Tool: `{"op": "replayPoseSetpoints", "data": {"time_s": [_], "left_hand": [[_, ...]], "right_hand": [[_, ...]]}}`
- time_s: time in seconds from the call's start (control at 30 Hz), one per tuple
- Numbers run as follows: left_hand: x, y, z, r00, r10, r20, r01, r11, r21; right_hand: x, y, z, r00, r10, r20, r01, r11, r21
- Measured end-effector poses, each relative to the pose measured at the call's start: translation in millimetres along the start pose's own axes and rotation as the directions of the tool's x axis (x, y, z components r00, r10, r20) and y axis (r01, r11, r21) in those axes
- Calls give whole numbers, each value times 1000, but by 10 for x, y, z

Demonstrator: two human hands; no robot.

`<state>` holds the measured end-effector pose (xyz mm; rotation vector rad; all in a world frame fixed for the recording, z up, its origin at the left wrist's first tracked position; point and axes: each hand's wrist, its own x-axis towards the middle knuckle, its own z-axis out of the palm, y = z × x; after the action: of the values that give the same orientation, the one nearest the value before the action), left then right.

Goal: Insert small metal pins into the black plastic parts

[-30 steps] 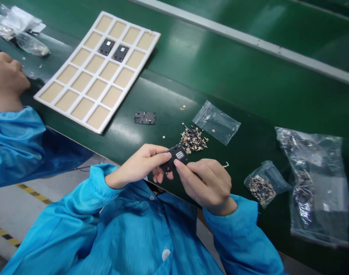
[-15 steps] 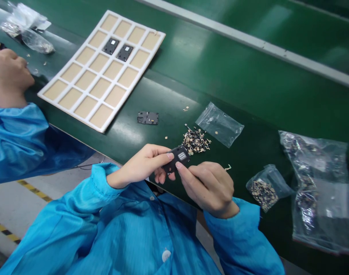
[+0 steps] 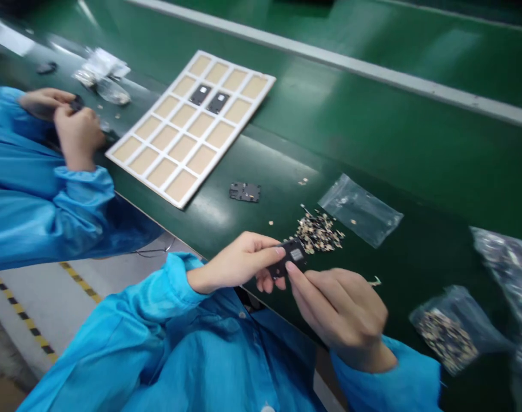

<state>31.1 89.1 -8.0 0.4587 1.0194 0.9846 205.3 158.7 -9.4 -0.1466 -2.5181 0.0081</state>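
Note:
My left hand (image 3: pixel 247 260) grips a small black plastic part (image 3: pixel 289 257) with a pale rectangle on its face, thumb on top and fingers underneath. My right hand (image 3: pixel 344 315) meets the part's lower right edge, index fingertip on it and the other fingers curled in; its thumb is mostly hidden. Just beyond the part lies a heap of tiny black and tan pieces (image 3: pixel 319 230). Another black plastic part (image 3: pixel 245 192) rests flat on the green table, with a few loose tan pieces around.
A white-framed tray (image 3: pixel 181 197) holds two black parts (image 3: pixel 218 102) in its compartments. A clear zip bag (image 3: pixel 361 210) lies behind the heap. At right are a bag of small pieces (image 3: pixel 448 340) and a larger plastic bag (image 3: pixel 507 269). A co-worker's hands (image 3: pixel 78 129) are at far left.
The view has shifted, so everything appears further right and lower, and more of the co-worker shows. Both my hands stay on the same black part.

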Motion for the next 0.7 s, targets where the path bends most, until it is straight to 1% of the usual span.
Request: {"op": "replayPoseSetpoints", "data": {"time_s": [0.1,0.23,0.37,0.53,0.63,0.7], "left_hand": [[3,12,6,1000,-18,-5,17,999,-39],[3,-3,15,1000,0,2,1,997,-71],[-11,-45,26,999,15,30,-13,996,-88],[-12,-80,-11,998,10,57,-4,995,-104],[-15,-80,-31,996,14,86,-4,994,-111],[-19,-82,-35,993,10,115,3,994,-114]], "right_hand": [[0,31,23,1000,-22,-7,22,1000,4],[0,33,78,996,-2,-84,5,999,37],[-8,28,106,993,-15,-118,23,997,71],[-7,64,121,986,-78,-147,84,996,36],[-55,110,111,979,-98,-176,104,994,26],[-113,146,93,981,-115,-159,119,993,16]]}}
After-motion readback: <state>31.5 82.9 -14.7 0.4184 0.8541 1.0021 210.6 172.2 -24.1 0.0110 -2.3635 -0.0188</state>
